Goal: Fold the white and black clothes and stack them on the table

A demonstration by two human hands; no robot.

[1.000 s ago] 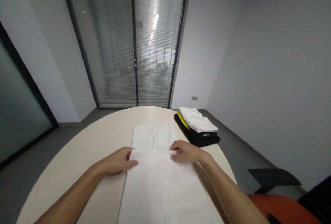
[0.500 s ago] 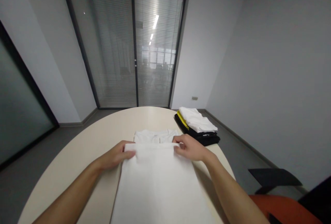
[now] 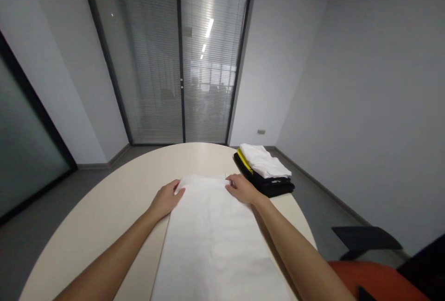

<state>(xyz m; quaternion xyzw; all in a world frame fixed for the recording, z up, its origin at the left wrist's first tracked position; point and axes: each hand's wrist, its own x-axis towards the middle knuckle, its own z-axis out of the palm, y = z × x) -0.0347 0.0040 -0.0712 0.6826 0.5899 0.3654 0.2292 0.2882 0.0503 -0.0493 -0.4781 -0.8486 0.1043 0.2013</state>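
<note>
White garment (image 3: 215,236) lies flat on the round counter (image 3: 104,217), running from the near edge out to mid-counter, near end out of view below; folded far edge sits between both hands. Left hand (image 3: 167,197) rests palm-down on the far-left corner of the fold, fingers flat, not clearly pinching; right hand (image 3: 242,188) does likewise on the far-right corner, fingertips on the cloth edge; neither is lifting anything, as far as can be told.

Risks, judged from the layout: the folded layer looks only pressed, not creased; if one hand lets go w/o smoothing, the top layer could creep back or skew, leaving the edges misaligned; uneven pressure left vs right would twist the fold. Cloth looks thin and slippery on the smooth counter, so a push fwd could slide the whole piece rather than flatten it.

Further right, a stack of folded clothes (image 3: 266,170), white on yellow on black, sits near the counter's rim; a sweep of the right arm could knock it off. Beyond: glass doors w/ blinds (image 3: 181,65).
</note>
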